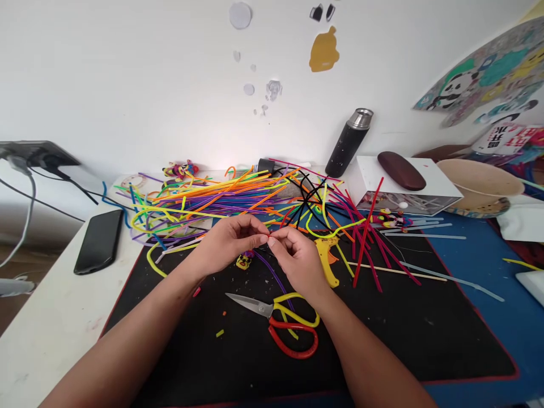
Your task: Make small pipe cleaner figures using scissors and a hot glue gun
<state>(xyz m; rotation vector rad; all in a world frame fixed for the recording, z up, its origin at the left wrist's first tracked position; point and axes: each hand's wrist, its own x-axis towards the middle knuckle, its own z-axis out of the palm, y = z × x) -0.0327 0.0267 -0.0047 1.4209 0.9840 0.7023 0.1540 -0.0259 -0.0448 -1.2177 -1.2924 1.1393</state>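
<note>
Over the middle of the black mat, my left hand (233, 242) and my right hand (297, 258) meet fingertip to fingertip. Both are closed in a pinch on a small red piece (268, 236), mostly hidden by the fingers; it may be a bit of pipe cleaner. Just below my left fingers is a little yellow and purple figure (244, 260); whether it hangs from them or lies on the mat I cannot tell. A purple pipe cleaner (274, 272) runs down beneath my right hand. Scissors (266, 309) with yellow and red handles lie nearer me.
Many coloured pipe cleaners (212, 198) are heaped along the wall. A yellow glue gun (326, 262) lies right of my hands. Behind it are a black flask (348, 144) and a white box (369, 178) bearing a dark case (402, 170). A phone (98, 241) rests at left.
</note>
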